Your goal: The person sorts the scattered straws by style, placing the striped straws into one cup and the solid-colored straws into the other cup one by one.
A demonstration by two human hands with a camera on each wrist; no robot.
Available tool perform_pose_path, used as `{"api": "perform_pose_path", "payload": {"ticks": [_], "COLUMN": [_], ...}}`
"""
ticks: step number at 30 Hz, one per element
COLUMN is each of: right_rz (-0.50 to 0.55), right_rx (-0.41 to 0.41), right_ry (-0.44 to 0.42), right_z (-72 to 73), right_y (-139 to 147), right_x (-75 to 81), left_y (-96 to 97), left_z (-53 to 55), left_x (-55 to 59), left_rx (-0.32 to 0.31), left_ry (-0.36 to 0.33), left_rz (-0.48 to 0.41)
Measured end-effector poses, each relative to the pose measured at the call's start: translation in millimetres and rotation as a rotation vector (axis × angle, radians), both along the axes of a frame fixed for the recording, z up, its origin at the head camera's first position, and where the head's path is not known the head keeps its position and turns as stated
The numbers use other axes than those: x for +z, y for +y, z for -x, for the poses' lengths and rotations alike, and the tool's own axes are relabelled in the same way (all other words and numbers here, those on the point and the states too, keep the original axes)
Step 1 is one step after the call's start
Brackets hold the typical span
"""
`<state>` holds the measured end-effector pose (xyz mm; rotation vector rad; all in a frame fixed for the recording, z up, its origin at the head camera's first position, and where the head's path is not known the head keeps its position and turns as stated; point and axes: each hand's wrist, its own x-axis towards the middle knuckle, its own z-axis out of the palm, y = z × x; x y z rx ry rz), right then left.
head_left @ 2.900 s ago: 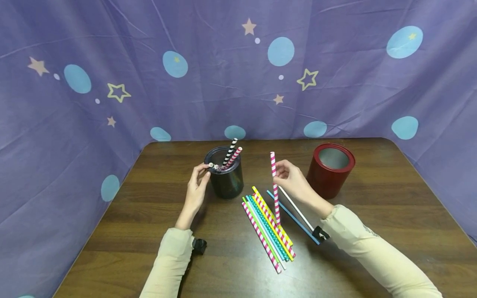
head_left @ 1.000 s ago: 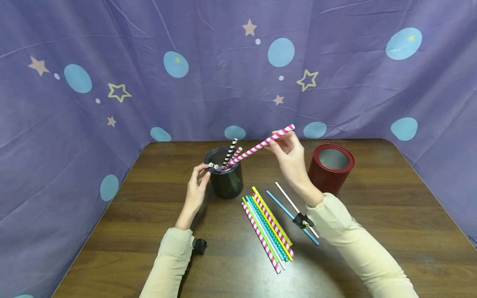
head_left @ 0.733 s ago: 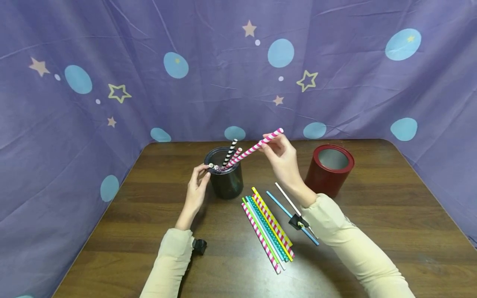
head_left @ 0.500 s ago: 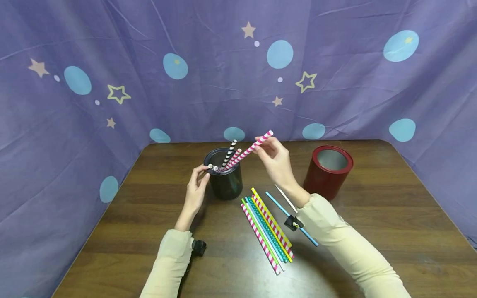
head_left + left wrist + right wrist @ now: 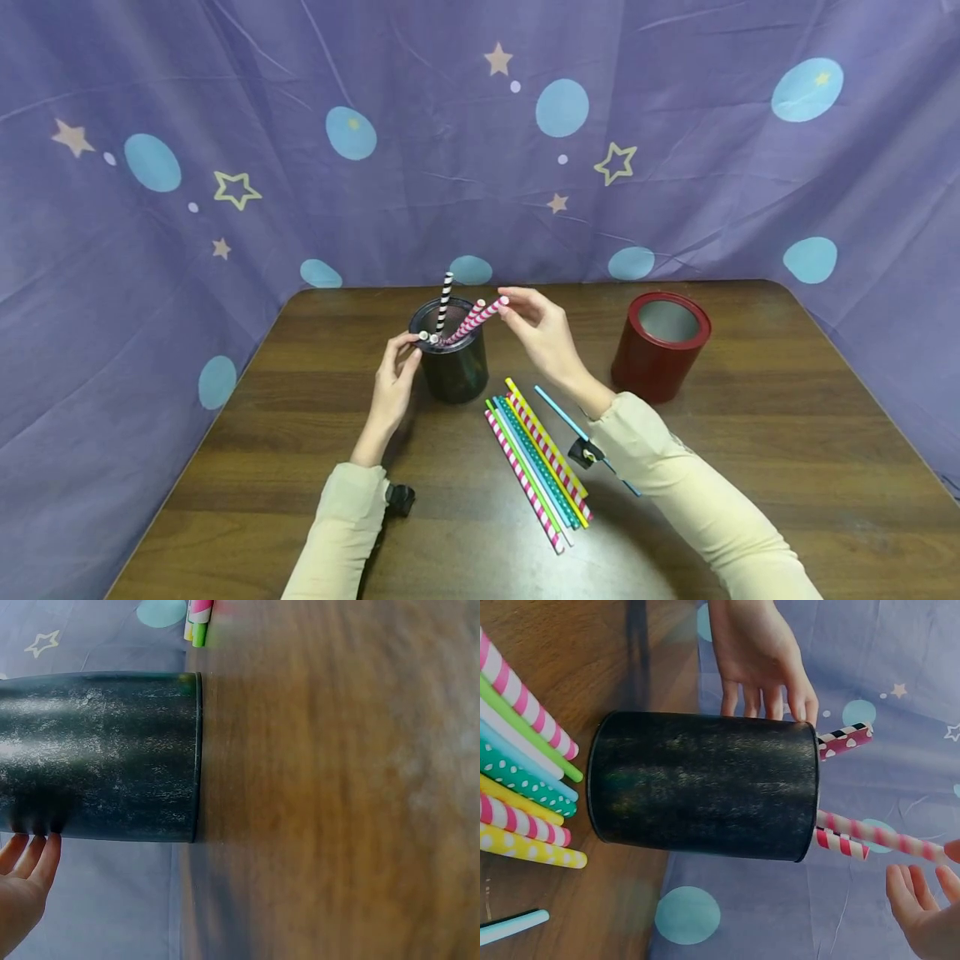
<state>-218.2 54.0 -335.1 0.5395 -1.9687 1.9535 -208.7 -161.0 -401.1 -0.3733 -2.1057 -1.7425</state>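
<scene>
A black can (image 5: 456,371) stands upright with several paper straws inside. Left-hand (image 5: 393,383) fingertips touch its left side near the rim; the left wrist view shows these fingers fairly straight against the wall. One pink-and-white striped straw (image 5: 889,837) leans out of the can to the right. Around its upper end is my right hand (image 5: 546,333), thumb and fingers spread, the fingertips next to the straw. Also in the can are a black-and-white striped straw (image 5: 446,302), a shorter red-and-white striped straw (image 5: 841,844) and a maroon straw with white hearts (image 5: 847,741).
Several straws lie side by side in front of the can, among them a green dotted straw (image 5: 540,462) and a yellow one (image 5: 551,442). A blue straw (image 5: 558,410) lies apart, partly under the right wrist. A red can (image 5: 654,362) stands at the right.
My right hand has brought a pink striped straw from the table to the black can, and the straw has sunk deeper inside. The black-and-white straw has tipped left. The left hand stays put.
</scene>
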Motion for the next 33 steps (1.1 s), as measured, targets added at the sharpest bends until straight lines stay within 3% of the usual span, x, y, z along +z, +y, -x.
{"api": "perform_pose_path", "payload": {"ticks": [12,19,23,30,33], "right_rz": [-0.125,-0.219,-0.273,-0.399,-0.461], "right_rx": [0.024,0.077,0.118,0.176,0.203], "right_ry": [-0.046,-0.066,-0.085,-0.128,-0.166], "right_z": [-0.8,-2.6,-2.3,-2.7,-3.2], "right_y": [13,20,23,28,31], "right_x": [-15.8,-23.3,-30.1,-41.0,-45.9], "left_y": [-0.5,-8.2,-8.7,-8.4,-7.0], "left_z": [-0.5,13.6,15.8,15.8,12.8], "left_x": [0.2,-18.2,-21.8,-22.2,-17.2], "left_rx": [-0.005,-0.011,-0.010,-0.012,-0.015], "left_ry": [0.001,-0.008,0.011,0.011,0.005], "left_rz": [-0.002,-0.020,-0.018,-0.024,-0.024]}}
